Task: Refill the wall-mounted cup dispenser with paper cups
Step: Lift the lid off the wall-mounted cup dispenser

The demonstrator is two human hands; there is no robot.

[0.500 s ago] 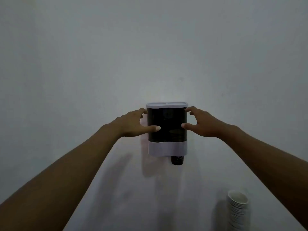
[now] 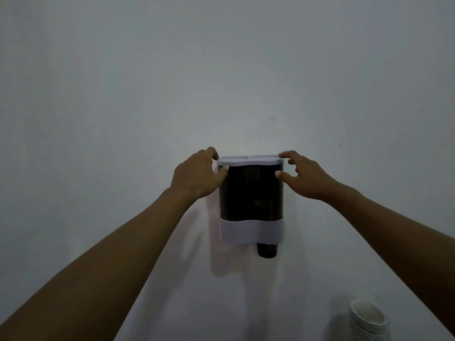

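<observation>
The cup dispenser (image 2: 251,200) hangs on the wall, dark-bodied with a white base band and a flat white lid (image 2: 250,160) on top. A dark paper cup (image 2: 267,250) pokes out beneath its right side. My left hand (image 2: 197,174) is at the lid's left end, fingers on the edge and thumb under it. My right hand (image 2: 301,174) is at the lid's right end, fingers spread, fingertips touching the corner. A stack of white paper cups (image 2: 368,321) stands at the lower right.
A plain pale wall (image 2: 221,70) fills the view in dim light. The hands and the dispenser cast soft shadows on it below the dispenser.
Both hands have moved up from the sides of the dispenser's dark body to the ends of the white lid. The lid still lies flat.
</observation>
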